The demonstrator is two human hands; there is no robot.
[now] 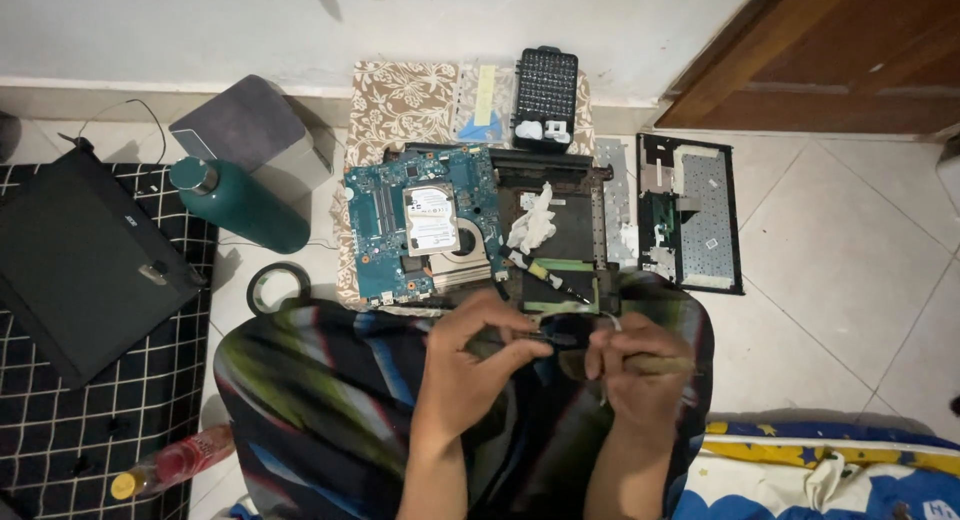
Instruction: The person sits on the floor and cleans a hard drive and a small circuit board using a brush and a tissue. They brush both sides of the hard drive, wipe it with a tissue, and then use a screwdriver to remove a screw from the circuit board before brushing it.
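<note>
**Hands at work over a dismantled laptop**

Here, the person's left hand [478, 352] is curled around a small dark part [545, 337], pinching it between thumb and fingertips just above the lap. The right hand [640, 365] is clenched on a slim brownish wooden-looking handle [655, 363] whose tip meets that dark part (what kind of tool it is cannot be told, since the fingers cover its front). Both hands hover over the multicoloured patterned cloth [320, 400] across the person's legs, right at the near edge of the open black laptop base [560, 230]. In that base lies a crumpled white tissue [533, 218]. Beside it, to the left, sits a blue-green circuit board [385, 220] bearing a silver rectangular hard drive [431, 220]. A black case of screwdriver bits [546, 98] stands further back, near the wall. A detached keyboard panel [695, 215] lies on the tiled floor to the right, a dark green metal bottle [240, 202] and a roll of black tape [277, 286] to the left.
</note>
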